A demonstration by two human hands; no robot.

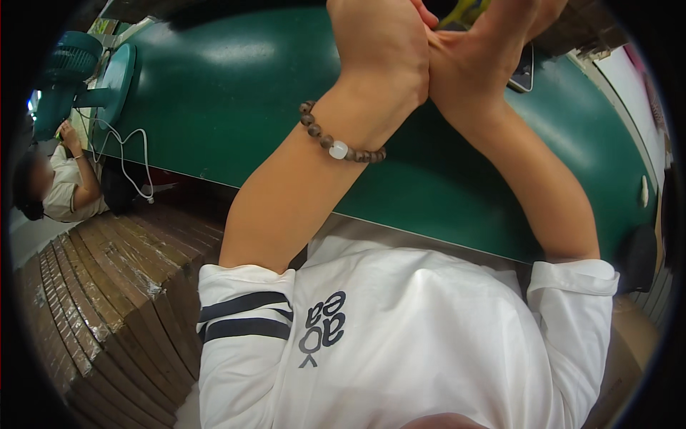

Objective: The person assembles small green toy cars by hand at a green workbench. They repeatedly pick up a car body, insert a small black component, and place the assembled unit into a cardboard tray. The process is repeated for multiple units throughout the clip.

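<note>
At the top edge, above a green tabletop, my two hands meet at the wrists. My left hand is mostly cut off by the frame, and its fingers are largely out of sight. A brown bead bracelet with one white bead circles that wrist. My right hand presses against it, the thumb side upward and the fingertips beyond the frame. Between the hands shows a small patch of something yellow-green, too cropped to name. What either hand holds is hidden.
A phone-like dark device lies right of my right wrist. On the left stand a green fan and a white cable. Flat brown cardboard is stacked beside me. Another person sits at the far left.
</note>
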